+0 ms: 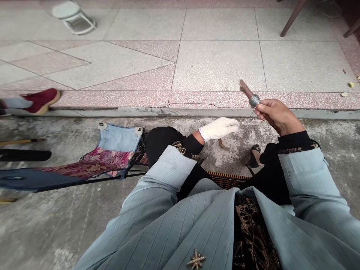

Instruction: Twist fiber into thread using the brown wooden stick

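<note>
My right hand (277, 114) is bare and closed around the lower part of a brown wooden stick (246, 89), which tilts up and to the left. A coil of grey metal wire (254, 100) is wound round the stick just above my fingers. My left hand (221, 128) wears a white knitted glove, and its fingers are pinched together to the left of the stick and lower down. A thin strand of wire shows at the gloved fingertips; its full path to the coil is hard to follow. Below the glove a curved brown piece (224, 145) is partly hidden.
A tiled step (140, 101) runs across in front of me. To my left stands a low folding fabric chair (118, 138), with another person's red shoe (42, 101) beyond it. A white stool (78, 20) and wooden furniture legs (292, 18) stand farther back.
</note>
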`<state>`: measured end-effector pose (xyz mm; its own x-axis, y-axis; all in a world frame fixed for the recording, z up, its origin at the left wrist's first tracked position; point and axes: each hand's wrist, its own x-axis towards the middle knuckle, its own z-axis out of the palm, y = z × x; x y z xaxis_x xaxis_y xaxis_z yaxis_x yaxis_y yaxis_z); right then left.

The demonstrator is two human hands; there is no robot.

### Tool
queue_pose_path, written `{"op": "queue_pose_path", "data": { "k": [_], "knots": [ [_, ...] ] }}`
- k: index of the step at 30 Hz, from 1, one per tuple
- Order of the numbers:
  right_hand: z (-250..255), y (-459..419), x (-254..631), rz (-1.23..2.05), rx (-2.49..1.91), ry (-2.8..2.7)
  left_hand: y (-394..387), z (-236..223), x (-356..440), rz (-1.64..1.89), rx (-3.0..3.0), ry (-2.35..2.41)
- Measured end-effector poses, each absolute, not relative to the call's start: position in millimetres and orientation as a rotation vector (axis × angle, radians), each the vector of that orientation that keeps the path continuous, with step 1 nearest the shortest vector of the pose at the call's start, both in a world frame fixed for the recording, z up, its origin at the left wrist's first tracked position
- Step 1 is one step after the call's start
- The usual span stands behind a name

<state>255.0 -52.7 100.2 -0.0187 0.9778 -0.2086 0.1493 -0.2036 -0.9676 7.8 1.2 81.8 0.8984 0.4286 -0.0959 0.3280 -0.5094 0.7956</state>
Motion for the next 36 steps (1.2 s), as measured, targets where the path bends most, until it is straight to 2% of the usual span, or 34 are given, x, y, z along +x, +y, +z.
{"op": "queue_pose_path", "data": {
  "k": [4, 7, 12, 14, 18, 20, 25, 27, 31, 36],
  "knots": [
    [84.4, -41.1, 252.2, 1.262, -1.755, -1.421, -0.4, 81.6, 9.6, 0.084, 2.208, 0.465],
    [85.8, -39.3, 247.7, 1.099, -2.024, -1.712, -0.5, 79.5, 9.1, 0.069, 2.246, 0.456],
    [86.4, -40.6, 239.3, 1.007, -2.154, -2.150, 0.3, 70.4, 9.0, 0.030, 2.318, 0.447],
    [85.0, -41.7, 238.5, 1.179, -2.106, -2.260, 2.1, 67.5, 8.7, 0.041, 2.360, 0.442],
    [93.8, -48.2, 243.3, 1.921, -1.560, -2.267, 7.0, 67.5, 6.1, 0.106, 2.347, 0.414],
    [104.5, -53.2, 247.6, 2.012, -1.325, -2.042, 7.5, 69.2, 5.1, 0.178, 2.212, 0.454],
    [116.3, -60.0, 254.8, 1.437, -1.340, -1.276, 0.0, 73.7, 9.6, 0.331, 1.744, 0.612],
    [108.7, -57.2, 254.7, 1.347, -1.376, -1.164, -3.9, 76.0, 13.2, 0.306, 1.745, 0.580],
    [88.9, -46.3, 252.1, 1.356, -1.551, -1.276, -6.7, 76.9, 19.0, 0.180, 1.943, 0.426],
    [80.8, -39.1, 248.4, 1.249, -2.027, -1.862, -5.8, 66.8, 19.6, 0.126, 2.118, 0.397]
  ]
}}
